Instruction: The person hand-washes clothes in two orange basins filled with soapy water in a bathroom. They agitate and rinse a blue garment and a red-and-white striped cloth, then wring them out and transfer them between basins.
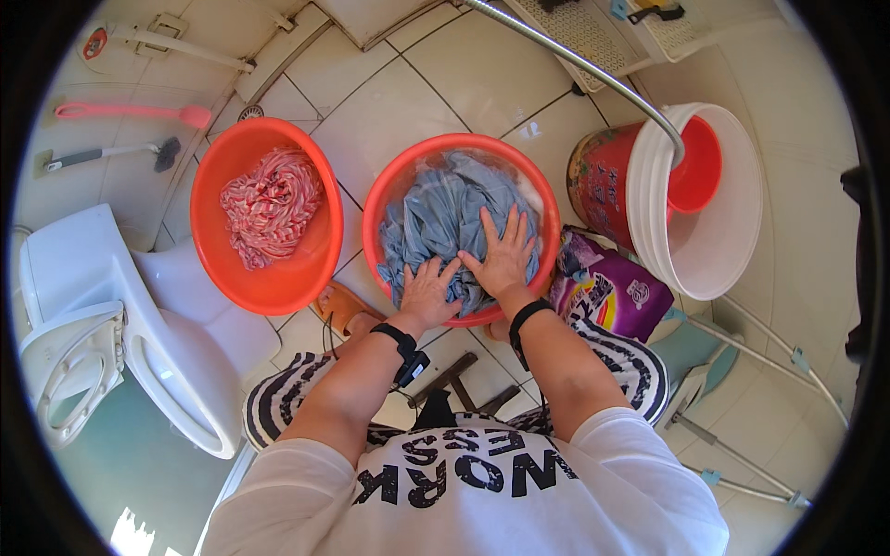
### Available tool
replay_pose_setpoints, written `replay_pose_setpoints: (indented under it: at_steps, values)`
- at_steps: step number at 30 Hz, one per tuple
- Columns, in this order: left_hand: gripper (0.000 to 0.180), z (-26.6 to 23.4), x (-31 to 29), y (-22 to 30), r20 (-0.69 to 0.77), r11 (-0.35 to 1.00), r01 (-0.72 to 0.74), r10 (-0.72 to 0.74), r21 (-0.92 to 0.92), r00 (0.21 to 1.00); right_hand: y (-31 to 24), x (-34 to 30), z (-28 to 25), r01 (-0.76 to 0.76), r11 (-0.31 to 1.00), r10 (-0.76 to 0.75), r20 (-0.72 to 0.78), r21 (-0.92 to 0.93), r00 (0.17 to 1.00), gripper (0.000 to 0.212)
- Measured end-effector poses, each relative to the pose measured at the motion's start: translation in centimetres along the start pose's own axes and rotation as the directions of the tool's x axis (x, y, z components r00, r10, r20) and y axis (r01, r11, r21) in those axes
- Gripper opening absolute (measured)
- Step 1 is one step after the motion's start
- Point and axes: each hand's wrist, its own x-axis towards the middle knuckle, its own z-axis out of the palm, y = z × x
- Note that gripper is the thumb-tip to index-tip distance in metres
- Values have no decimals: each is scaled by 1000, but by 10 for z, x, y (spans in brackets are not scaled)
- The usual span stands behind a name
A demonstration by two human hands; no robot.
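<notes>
White shirt [556,514]: leaning deeper could wet it.
Left hand [427,295], right hand [502,257]: your fingers spread on the blue cloth [445,204].
Blue cloth: bunched inside the middle red basin [372,227]; pushing hard might slop any water out.
Purple bag [640,296]: just beside; splashes could soak it.

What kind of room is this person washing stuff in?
It looks like a bathroom. There's a white toilet on the left, a long-handled brush hanging above it, and a bendy metal hose, maybe for a shower, at the top.
</notes>
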Motion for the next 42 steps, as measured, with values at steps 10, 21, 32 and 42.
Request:
replay_pose_setpoints:
  at_steps: [10,21,32,42]
  values:
    - [77,-27,79,-25,215,994,100,-90,-33,973,18,92,23,24,997,-4,262,-71,965,81]
    - [46,-113,66,-22,-214,868,13,-137,-497,967,-5,68,-13,256,966,-257,-40,-13,966,47]
    - [57,-35,12,-8,-479,955,-83,-67,-285,876,-11,-69,-16,191,843,-22,-322,502,947,50]
    - [95,27,2,2,-240,998,46,-33,52,970,10,-30,28,-29,999,27,82,20,996,103]
